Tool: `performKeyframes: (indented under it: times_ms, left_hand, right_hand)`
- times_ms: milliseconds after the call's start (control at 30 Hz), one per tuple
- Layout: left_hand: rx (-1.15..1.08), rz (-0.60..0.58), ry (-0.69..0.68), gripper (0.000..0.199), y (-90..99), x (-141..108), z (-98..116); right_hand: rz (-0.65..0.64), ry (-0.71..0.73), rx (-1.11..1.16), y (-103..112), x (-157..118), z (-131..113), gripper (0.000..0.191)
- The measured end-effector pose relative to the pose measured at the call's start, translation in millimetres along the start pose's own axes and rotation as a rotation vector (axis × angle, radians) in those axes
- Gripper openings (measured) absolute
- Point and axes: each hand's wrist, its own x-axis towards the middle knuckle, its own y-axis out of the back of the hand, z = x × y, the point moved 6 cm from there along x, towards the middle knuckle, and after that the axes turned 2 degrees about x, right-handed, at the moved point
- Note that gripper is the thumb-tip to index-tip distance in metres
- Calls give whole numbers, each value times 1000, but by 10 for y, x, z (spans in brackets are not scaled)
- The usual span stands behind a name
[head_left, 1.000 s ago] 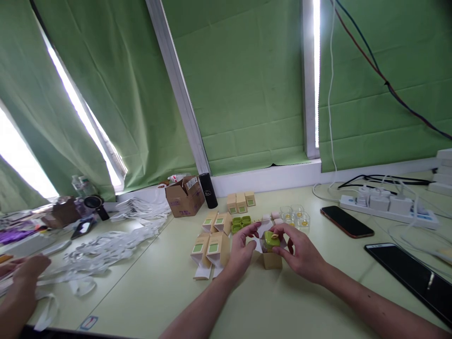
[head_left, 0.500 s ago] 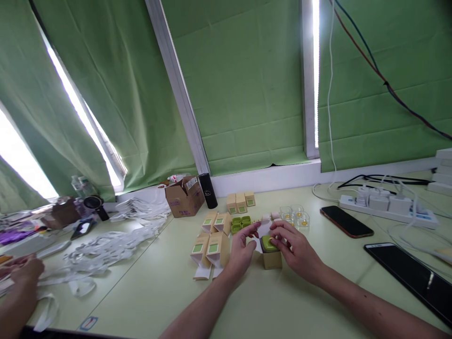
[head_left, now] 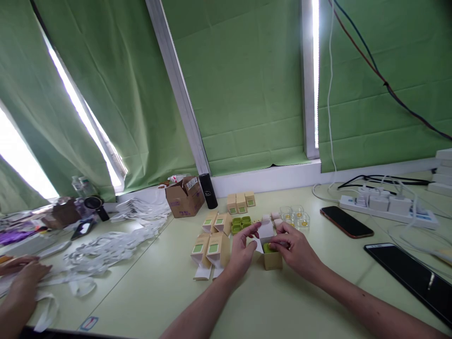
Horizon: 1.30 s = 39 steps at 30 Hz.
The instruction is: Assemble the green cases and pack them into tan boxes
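A small kraft-paper box (head_left: 273, 262) stands upright on the table in front of me, its white-lined lid flap (head_left: 265, 229) raised. My left hand (head_left: 243, 249) is at the box's left side, index finger and thumb curled around the flaps at its opening. With thumb and fingers pinched, my right hand (head_left: 294, 247) grips a green rounded-square piece (head_left: 267, 247) sitting mostly down inside the box. Its lower part is hidden by the box walls. Several similar boxes (head_left: 218, 249) with open ends stand left of my left hand.
Behind my hands are green square cups (head_left: 241, 223), clear containers with yellow centres (head_left: 298, 217) and closed small boxes (head_left: 240, 202). Phones (head_left: 346, 221) and a power strip (head_left: 388, 207) lie right. A co-worker's hands (head_left: 26, 270) are far left by white straps (head_left: 102, 249).
The green piece has gone lower into the box. My right hand has shifted slightly with it, and more of the raised lid flap shows. The co-worker's hands moved a little right.
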Motion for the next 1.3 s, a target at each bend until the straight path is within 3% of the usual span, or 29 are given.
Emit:
performKeyframes:
  times_ms: [300, 500, 667, 867, 1300]
  left_hand:
    - [-17, -13, 3, 58, -8, -19, 32]
    - [-30, -12, 14, 54, -8, -20, 35]
    - [-56, -17, 22, 50, -9, -21, 37]
    - [-97, -26, 38, 46, -18, -27, 19]
    - [10, -63, -56, 37, -102, -12, 87]
  right_hand:
    - [-30, 61, -22, 12, 0, -44, 27]
    - [147, -10, 197, 137, -6, 24, 34]
    - [256, -145, 356, 167, 22, 259, 33]
    - [199, -308, 443, 22, 20, 544, 37]
    - [127, -314, 487, -37, 16, 459, 42]
